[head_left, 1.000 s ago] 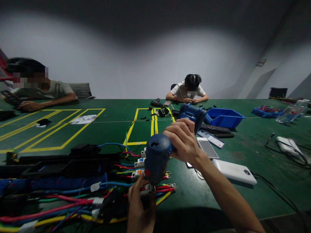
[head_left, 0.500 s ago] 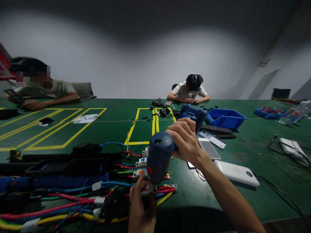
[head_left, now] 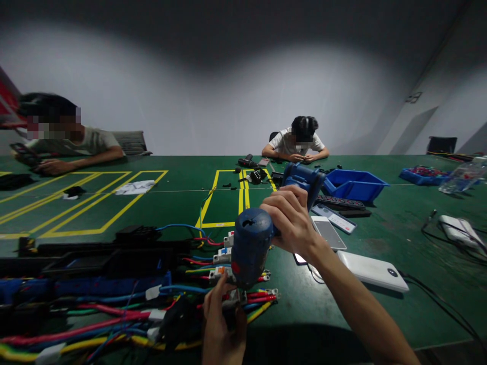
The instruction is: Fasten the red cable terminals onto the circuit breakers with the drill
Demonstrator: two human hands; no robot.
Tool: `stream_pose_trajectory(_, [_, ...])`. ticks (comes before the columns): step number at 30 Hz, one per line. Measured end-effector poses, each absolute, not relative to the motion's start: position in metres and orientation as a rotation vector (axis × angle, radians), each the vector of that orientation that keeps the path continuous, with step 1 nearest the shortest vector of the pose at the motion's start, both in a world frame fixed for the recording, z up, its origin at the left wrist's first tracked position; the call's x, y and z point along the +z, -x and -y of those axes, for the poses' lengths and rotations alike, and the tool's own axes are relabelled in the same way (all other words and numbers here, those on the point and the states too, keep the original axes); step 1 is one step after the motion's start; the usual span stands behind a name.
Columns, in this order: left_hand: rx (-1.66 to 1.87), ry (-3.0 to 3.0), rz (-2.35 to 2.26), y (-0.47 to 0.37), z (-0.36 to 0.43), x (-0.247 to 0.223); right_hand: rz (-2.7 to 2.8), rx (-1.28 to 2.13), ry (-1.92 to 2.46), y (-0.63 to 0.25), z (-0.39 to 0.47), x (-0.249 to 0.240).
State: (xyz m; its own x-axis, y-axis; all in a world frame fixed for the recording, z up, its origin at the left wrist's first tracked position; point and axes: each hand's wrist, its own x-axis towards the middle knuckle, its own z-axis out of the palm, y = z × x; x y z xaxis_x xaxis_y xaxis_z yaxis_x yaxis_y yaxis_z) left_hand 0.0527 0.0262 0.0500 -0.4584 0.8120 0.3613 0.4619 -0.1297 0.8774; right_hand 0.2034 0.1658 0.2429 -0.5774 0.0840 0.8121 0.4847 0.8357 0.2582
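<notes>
"Green is all over the table [head_left: 160,203], right?"

"Yes. It is a big green top with yellow lines [head_left: 213,195] on it. Behind it is a pale wall [head_left: 213,101], dark near the top."

"What is the right hand [head_left: 291,218] doing?"

"It is wrapped tight round the handle of a blue drill [head_left: 253,243]. The drill is up off the table and its nose points down."

"And the left hand [head_left: 220,329]?"

"It is low at the front, fingers closed on a small grey and white switch block [head_left: 230,299], right under the nose of the drill. I cannot see if the drill tip touches it."

"What lies near it?"

"Lots of wires [head_left: 95,319], red, blue, yellow and green, in a heap to the left. More white switch blocks [head_left: 222,253] sit just behind the drill."

"And on the right side?"

"A white flat box [head_left: 373,271] and a phone [head_left: 329,232] lie near the right arm. A blue bin [head_left: 355,183] is further back."

"Who else is there?"

"One person [head_left: 297,142] sits at the far end, hands together on the table. Another person [head_left: 68,142] leans on the table at the far left."
</notes>
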Motion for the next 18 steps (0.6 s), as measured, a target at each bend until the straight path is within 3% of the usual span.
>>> stream_pose_trajectory(18, [1.61,-1.403,-1.818,-0.053,-0.025,0.055,2.147,-0.607,0.408,-0.205,-0.167,0.244])
